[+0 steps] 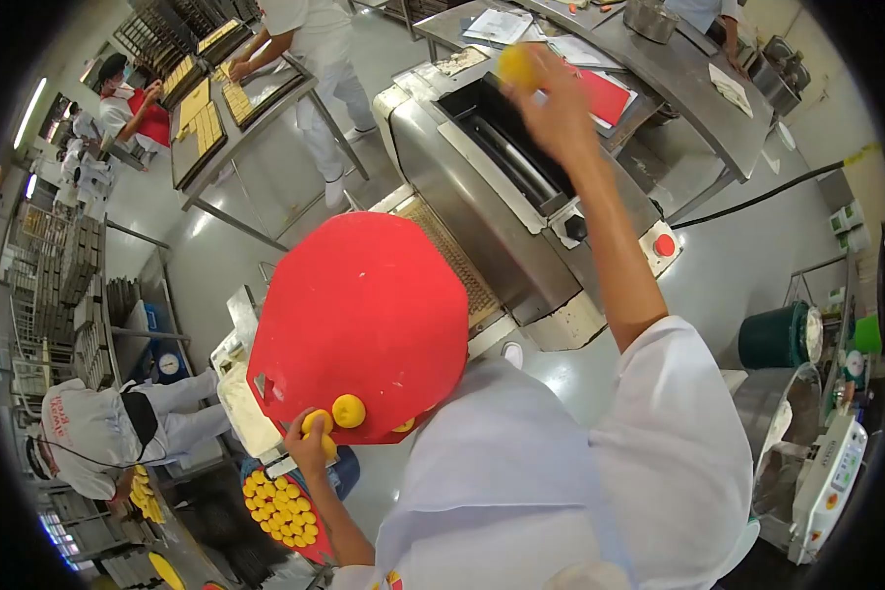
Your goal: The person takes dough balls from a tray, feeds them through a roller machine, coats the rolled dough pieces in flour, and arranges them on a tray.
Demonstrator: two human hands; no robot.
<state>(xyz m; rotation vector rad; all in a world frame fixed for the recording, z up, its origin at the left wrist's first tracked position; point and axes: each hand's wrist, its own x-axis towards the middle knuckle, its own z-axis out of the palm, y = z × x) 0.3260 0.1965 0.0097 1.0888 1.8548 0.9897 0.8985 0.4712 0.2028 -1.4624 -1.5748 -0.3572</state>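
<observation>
My right hand (558,106) is raised over the dark roller opening (506,147) of a metal machine (487,231). A yellow dough ball (518,67), slightly blurred, is at its fingertips. Low at the edge of a large red board (359,305), my left hand (310,452) has its fingers around a yellow dough piece (317,423). A second yellow dough piece (348,411) lies on the board just right of that hand. Another dough piece (404,425) shows partly at the board's lower edge.
Below my left hand stands a tub of several yellow dough balls (283,506). A red stop button (664,245) sits on the machine's right end. Co-workers stand at a table with trays (199,128) and at the left. A steel table with papers (501,27) is behind the machine.
</observation>
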